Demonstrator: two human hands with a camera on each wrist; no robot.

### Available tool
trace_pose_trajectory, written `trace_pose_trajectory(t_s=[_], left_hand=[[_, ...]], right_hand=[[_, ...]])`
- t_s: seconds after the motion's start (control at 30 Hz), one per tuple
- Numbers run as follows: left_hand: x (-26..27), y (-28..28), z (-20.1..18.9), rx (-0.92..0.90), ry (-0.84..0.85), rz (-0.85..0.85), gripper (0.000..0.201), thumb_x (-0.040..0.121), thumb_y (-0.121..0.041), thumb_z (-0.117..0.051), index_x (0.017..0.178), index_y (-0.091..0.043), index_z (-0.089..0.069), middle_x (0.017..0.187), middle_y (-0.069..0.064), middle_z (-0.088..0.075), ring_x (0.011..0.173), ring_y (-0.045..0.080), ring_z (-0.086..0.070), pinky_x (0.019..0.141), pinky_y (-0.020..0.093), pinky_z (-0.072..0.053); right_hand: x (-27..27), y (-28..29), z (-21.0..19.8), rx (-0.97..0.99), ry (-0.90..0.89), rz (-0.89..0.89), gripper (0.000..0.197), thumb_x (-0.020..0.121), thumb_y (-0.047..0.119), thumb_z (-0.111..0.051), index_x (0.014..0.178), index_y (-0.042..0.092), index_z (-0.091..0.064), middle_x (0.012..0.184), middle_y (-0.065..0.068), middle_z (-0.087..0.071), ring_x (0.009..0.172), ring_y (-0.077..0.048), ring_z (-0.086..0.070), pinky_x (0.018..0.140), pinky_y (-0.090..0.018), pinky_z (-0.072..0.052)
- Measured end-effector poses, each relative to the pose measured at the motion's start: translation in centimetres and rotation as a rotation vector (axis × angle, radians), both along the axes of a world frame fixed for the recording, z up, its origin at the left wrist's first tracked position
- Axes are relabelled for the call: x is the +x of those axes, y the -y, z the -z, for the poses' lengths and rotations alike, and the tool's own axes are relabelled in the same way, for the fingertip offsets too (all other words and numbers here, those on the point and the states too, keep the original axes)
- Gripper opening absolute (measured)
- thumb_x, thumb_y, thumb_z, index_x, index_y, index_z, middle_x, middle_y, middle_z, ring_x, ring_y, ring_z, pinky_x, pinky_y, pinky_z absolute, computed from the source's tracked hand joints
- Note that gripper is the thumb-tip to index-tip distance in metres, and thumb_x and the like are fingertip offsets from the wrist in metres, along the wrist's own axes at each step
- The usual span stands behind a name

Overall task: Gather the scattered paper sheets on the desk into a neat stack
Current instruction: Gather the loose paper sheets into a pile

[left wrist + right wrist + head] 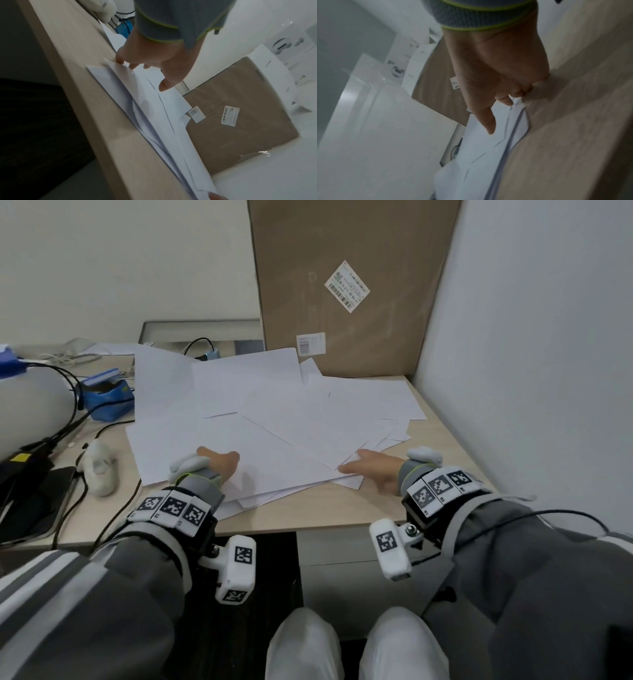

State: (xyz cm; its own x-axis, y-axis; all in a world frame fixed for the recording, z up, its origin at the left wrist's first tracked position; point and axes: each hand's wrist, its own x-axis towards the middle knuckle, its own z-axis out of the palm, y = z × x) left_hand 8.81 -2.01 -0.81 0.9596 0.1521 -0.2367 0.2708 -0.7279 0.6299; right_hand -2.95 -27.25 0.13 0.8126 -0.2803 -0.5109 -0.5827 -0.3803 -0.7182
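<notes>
Beyond your grips a cardboard box [349, 285] stood against the wall, with cables [65, 392] off to your left. Your left hand [219, 463] and right hand [375, 470] each pinched the near edge of the paper sheets [274, 412], fanned loosely between them on the desk [428, 474].

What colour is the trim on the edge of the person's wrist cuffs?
Yellow-green, on grey knit cuffs. It shows best in the right wrist view.

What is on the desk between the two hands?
In the head view, only white paper sheets lie between the left hand and the right hand, overlapping messily; both hands touch them.
</notes>
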Motion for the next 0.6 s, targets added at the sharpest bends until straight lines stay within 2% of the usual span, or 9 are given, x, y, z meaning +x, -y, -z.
trace_pose_trajectory(t_s=[0.07, 0.1, 0.13, 0.17, 0.2, 0.27, 0.37, 0.5, 0.6], left_hand=[[0.9, 1.0, -0.1, -0.072, -0.031, -0.068, 0.034, 0.093, -0.022, -0.055, 0.102, 0.011, -0.051, 0.076, 0.011, -0.039, 0.081, 0.021, -0.038, 0.078, 0.031, -0.027], [1.0, 1.2, -0.3, -0.115, -0.032, -0.092, 0.032, 0.090, -0.021, -0.059, 0.080, 0.007, -0.046, 0.069, 0.006, -0.031, 0.071, 0.019, -0.036, 0.077, 0.030, -0.027], [1.3, 1.3, -0.4, -0.153, -0.023, -0.126, 0.039, 0.086, -0.022, -0.063, 0.073, 0.004, -0.039, 0.067, 0.004, -0.025, 0.065, 0.017, -0.033, 0.076, 0.029, -0.028], [1.6, 1.1, -0.3, -0.200, -0.009, -0.146, 0.043, 0.081, -0.026, -0.067, 0.082, 0.007, -0.039, 0.069, 0.004, -0.026, 0.068, 0.019, -0.036, 0.076, 0.028, -0.031], [2.4, 0.8, 0.3, -0.256, 0.011, -0.165, 0.058, 0.074, -0.033, -0.068, 0.104, 0.007, -0.040, 0.074, 0.007, -0.032, 0.076, 0.021, -0.043, 0.079, 0.028, -0.036], [3.2, -0.2, 1.0, -0.363, 0.060, -0.213, 0.082, 0.058, -0.045, -0.064, 0.128, -0.014, -0.033, 0.085, 0.008, -0.046, 0.085, 0.026, -0.052, 0.081, 0.036, -0.046], [2.3, -0.5, 0.7, -0.461, -0.075, -0.172, 0.078, 0.054, -0.047, -0.068, 0.117, -0.007, -0.046, 0.093, 0.011, -0.060, 0.087, 0.030, -0.061, 0.085, 0.043, -0.050], [1.6, -0.9, 1.0, -0.364, -0.199, -0.003, 0.068, 0.070, -0.032, -0.070, 0.130, -0.005, -0.052, 0.130, 0.016, -0.057, 0.116, 0.037, -0.056, 0.102, 0.049, -0.044], [-0.1, -0.7, -0.9, -0.268, -0.188, 0.030, 0.051, 0.082, -0.027, -0.063, 0.125, -0.001, -0.052, 0.126, 0.017, -0.057, 0.116, 0.037, -0.055, 0.103, 0.047, -0.043]], right_hand=[[0.6, -1.3, -0.2, 0.150, 0.037, 0.020, 0.087, 0.090, 0.032, -0.063, 0.154, 0.018, -0.007, 0.161, -0.001, -0.011, 0.148, -0.021, -0.013, 0.117, -0.041, -0.016], [0.9, -1.8, -0.1, 0.173, 0.051, 0.026, 0.087, 0.089, 0.031, -0.063, 0.154, 0.019, -0.007, 0.161, 0.000, -0.010, 0.149, -0.020, -0.011, 0.118, -0.039, -0.014], [1.1, -2.1, -0.1, 0.194, 0.072, 0.030, 0.087, 0.089, 0.029, -0.063, 0.154, 0.020, -0.006, 0.161, 0.002, -0.008, 0.149, -0.019, -0.008, 0.118, -0.037, -0.012], [1.3, -2.3, 0.1, 0.224, 0.087, 0.042, 0.086, 0.089, 0.028, -0.063, 0.154, 0.022, -0.006, 0.161, 0.003, -0.006, 0.149, -0.018, -0.006, 0.120, -0.037, -0.010], [1.4, -2.4, 0.1, 0.256, 0.095, 0.064, 0.085, 0.090, 0.026, -0.062, 0.154, 0.023, -0.006, 0.162, 0.004, -0.005, 0.149, -0.018, -0.005, 0.121, -0.038, -0.008], [1.5, -2.2, 0.4, 0.303, 0.115, 0.101, 0.082, 0.091, 0.024, -0.061, 0.154, 0.021, -0.009, 0.162, 0.004, -0.006, 0.149, -0.017, -0.005, 0.120, -0.037, -0.009], [1.4, -2.1, 0.6, 0.331, 0.123, 0.120, 0.081, 0.087, 0.026, -0.064, 0.153, 0.017, -0.018, 0.160, 0.004, -0.014, 0.149, -0.018, -0.010, 0.120, -0.037, -0.010], [1.3, -1.9, 0.6, 0.161, 0.089, 0.194, 0.062, 0.087, 0.024, -0.061, 0.143, 0.010, -0.038, 0.149, -0.003, -0.036, 0.137, -0.026, -0.033, 0.105, -0.036, -0.030], [0.9, -0.9, -0.3, -0.036, 0.053, 0.239, 0.057, 0.091, 0.023, -0.057, 0.141, 0.005, -0.038, 0.143, -0.012, -0.042, 0.129, -0.033, -0.042, 0.093, -0.036, -0.039]])
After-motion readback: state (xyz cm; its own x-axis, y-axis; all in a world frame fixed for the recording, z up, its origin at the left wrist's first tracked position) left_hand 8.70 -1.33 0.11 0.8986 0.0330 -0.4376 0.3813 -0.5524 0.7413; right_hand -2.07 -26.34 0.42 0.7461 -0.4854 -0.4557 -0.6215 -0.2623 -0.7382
